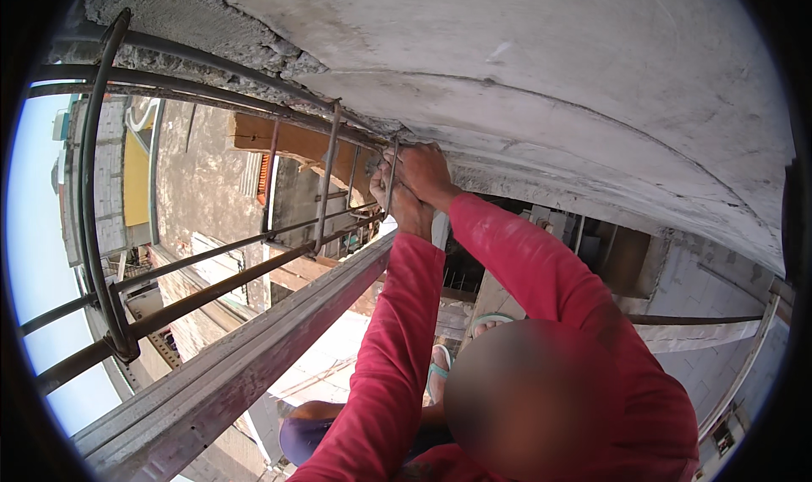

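Up beside the smooth grey concrete wall [592, 76], the left hand [397, 198] and the right hand [427, 175] meet at the wall end of a long frame of dark round steel bars [203, 301]; their fingers are curled in close by a thin upright steel bar [392, 178], but they hide the spot, so I cannot tell what they grip; more loops, like the big bent steel loop [90, 161], already stand along the frame; the bit by the wall looks like the part left.
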Motion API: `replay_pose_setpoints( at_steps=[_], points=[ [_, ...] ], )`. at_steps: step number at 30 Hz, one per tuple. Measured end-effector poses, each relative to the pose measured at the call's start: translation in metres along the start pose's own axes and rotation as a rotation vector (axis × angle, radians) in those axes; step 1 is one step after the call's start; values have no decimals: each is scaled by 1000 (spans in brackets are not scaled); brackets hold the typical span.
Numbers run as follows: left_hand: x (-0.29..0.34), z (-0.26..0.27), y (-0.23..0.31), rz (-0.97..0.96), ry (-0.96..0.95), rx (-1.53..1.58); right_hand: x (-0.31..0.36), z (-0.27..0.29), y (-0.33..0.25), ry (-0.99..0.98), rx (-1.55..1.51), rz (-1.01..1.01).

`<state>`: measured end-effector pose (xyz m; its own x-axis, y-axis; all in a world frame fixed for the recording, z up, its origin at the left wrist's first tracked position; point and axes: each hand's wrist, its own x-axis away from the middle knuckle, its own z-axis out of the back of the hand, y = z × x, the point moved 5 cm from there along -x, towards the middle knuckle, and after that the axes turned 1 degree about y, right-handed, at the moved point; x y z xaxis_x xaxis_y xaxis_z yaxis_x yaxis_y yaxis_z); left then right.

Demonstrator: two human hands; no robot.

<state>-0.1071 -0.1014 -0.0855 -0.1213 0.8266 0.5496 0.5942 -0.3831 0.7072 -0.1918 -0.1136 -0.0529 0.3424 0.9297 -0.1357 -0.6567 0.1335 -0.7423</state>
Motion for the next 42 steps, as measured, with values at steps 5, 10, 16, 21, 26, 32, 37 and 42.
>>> replay_pose_setpoints(
  at_steps=[5, 10, 16, 21, 26, 32, 37, 42],
  points=[
    [-10, -4, -4, 118, -299, 151, -4, -1, 4, -172, 39, 23],
    [-19, 6, -1, -140, -165, -39, -6, 9, -3, -201, 210, 197],
    [5, 3, 10, -358, 15, -392, -3, 4, -1, -248, 325, 224],
    [44, -13, 21, -524, -131, -723, -3, 11, -8, -280, 318, 299],
    [71, -16, 23, -503, -149, -763, -10, 8, 1, -380, 258, 208],
    [130, 15, 23, -264, -286, -687, -1, -19, 8, 21, -425, -4],
    [179, 75, 48, -129, -326, -795, 17, -85, 6, -4, -1548, -985],
    [190, 109, 88, -63, -358, -997, 20, -73, -15, -63, -1693, -988]
  ],
)
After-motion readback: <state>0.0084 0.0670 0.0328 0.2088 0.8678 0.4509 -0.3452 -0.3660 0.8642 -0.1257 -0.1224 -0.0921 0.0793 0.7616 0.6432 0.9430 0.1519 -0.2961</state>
